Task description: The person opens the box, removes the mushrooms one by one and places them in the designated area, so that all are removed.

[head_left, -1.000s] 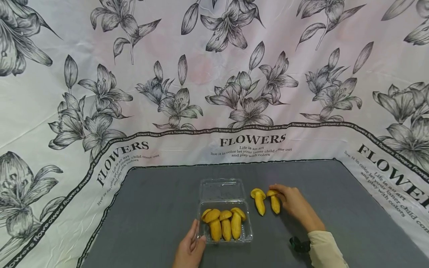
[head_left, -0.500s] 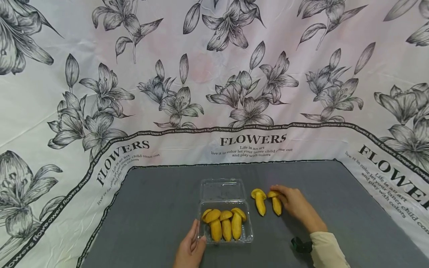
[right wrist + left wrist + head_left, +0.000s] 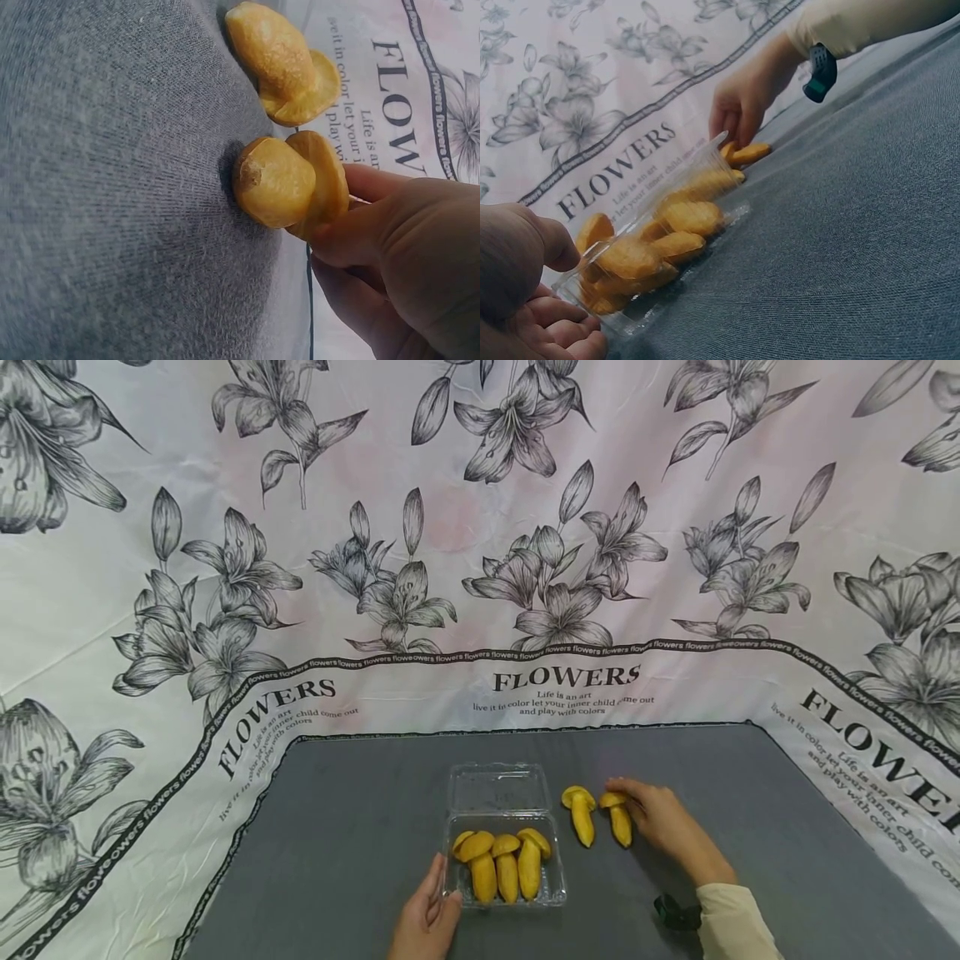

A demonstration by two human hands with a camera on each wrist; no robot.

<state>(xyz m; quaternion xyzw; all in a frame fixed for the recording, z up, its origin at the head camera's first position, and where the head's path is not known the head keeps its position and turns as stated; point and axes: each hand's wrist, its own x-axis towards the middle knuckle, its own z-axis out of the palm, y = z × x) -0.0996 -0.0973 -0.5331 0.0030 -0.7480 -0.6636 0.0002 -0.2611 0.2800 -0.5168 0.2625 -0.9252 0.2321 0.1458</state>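
In the head view my left hand [image 3: 426, 914] grips the left wall of a clear plastic clamshell box [image 3: 557, 893], its thumb at the rim. Several yellow-brown mushrooms [image 3: 483, 872] lie side by side in the box, caps toward the back. My right hand [image 3: 667, 827] pinches the cap of a mushroom [image 3: 274, 184] on the cloth to the right of the box. In the right wrist view thumb and fingers meet at that cap, with the stem pointing toward the camera. Another mushroom [image 3: 582, 822] lies loose between the box and my right hand.
The box's lid [image 3: 498, 787] is folded back, away from me. Grey cloth [image 3: 360, 827] covers the table. Behind and at both sides hangs a white curtain [image 3: 420, 693] with printed flowers. A dark band-like device [image 3: 821, 73] sits at my right wrist.
My right hand and the mushroom it pinches have shifted very slightly right, widening the gap to the loose mushroom. My left hand and the box stay in place.
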